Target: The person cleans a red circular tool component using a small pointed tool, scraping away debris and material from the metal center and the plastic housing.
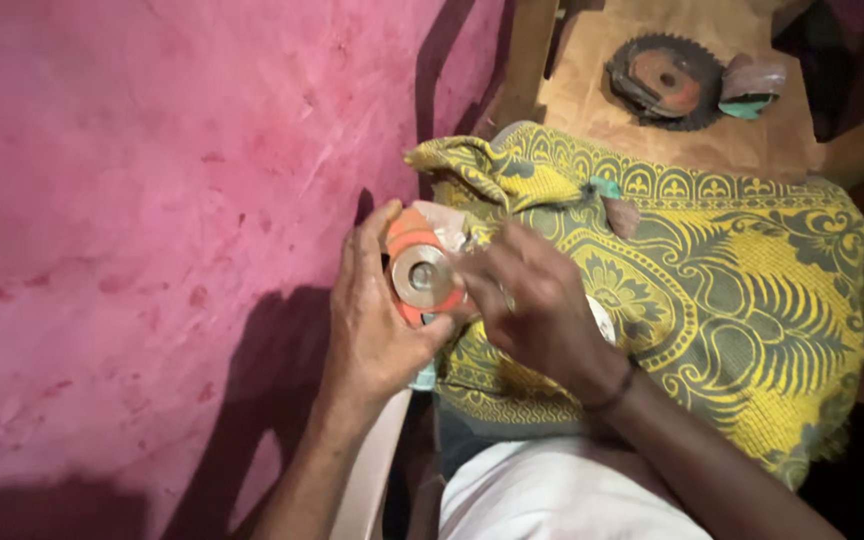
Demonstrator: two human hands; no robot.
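My left hand (372, 320) grips a small orange tool part (410, 235) with a round metal disc (422, 277) set in its face. Thumb and fingers wrap around its left side. My right hand (532, 300) rests against the disc's right edge, fingers curled and touching it; a dark band circles that wrist. Both hands are over the edge of a yellow and grey patterned cloth (712, 290) that covers a seat. Part of the orange piece is hidden behind my fingers.
A pink wall (152, 200) fills the left. On a brown wooden board (592, 90) behind the cloth lie a toothed saw blade (664, 80) and a small pink and green object (752, 85). White fabric (552, 495) shows at the bottom.
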